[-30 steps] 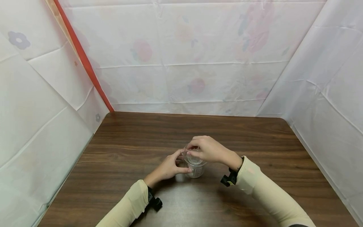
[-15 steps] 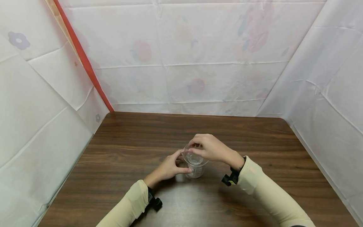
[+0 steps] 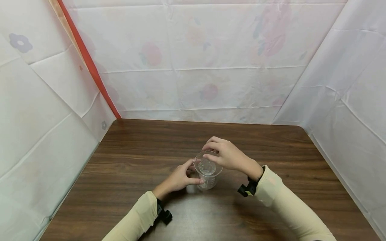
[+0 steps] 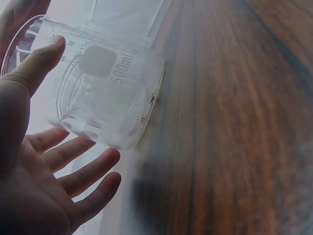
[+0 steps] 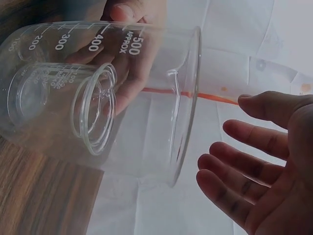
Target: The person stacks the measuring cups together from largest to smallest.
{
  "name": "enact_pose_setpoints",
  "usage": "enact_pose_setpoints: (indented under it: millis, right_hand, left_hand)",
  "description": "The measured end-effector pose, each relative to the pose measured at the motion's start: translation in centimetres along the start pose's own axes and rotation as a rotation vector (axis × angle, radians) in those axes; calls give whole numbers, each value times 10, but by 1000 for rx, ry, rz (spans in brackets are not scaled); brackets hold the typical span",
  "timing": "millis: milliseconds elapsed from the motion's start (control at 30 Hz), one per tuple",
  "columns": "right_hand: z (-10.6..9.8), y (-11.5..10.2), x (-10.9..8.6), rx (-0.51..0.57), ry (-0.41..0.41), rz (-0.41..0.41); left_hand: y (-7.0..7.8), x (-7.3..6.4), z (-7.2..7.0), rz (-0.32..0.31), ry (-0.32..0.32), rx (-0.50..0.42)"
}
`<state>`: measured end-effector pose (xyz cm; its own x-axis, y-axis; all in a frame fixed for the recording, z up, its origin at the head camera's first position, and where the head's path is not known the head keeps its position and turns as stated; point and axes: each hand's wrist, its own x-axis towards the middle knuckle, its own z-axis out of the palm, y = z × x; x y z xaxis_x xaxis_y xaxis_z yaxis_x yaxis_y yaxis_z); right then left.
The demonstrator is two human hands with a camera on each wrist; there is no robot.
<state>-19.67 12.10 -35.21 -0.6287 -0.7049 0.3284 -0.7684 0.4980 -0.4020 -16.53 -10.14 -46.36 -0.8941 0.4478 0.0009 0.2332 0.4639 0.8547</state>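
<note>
A clear 500 ml glass beaker (image 3: pixel 208 182) stands upright on the table. Inside it is a smaller beaker (image 5: pixel 95 110), seen through the glass in the right wrist view. My left hand (image 3: pixel 179 176) holds the large beaker from its left side, the thumb on the near wall and the fingers round the far side; in the left wrist view the thumb (image 4: pixel 41 63) lies against the glass. My right hand (image 3: pixel 230 154) is over the far right of the rim with loosely bent fingers and nothing in them; the right wrist view shows its fingertips apart from the rim.
The dark wood-grain table (image 3: pixel 135 144) spreads around the beaker on all sides. White printed sheets (image 3: pixel 181 67) hang behind it and along both sides, with a red strip (image 3: pixel 90 63) at the left corner.
My right hand has drawn up and away to the right from the beaker's mouth, leaving the smaller beaker inside. The left hand and the large beaker have stayed in place.
</note>
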Motion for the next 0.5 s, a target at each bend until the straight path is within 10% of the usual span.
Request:
enact_pose_setpoints:
  millis: [500]
  right_hand:
    - [-2, 8, -6, -72, 99, 69]
  left_hand:
    - [0, 0, 0, 4, 6, -9]
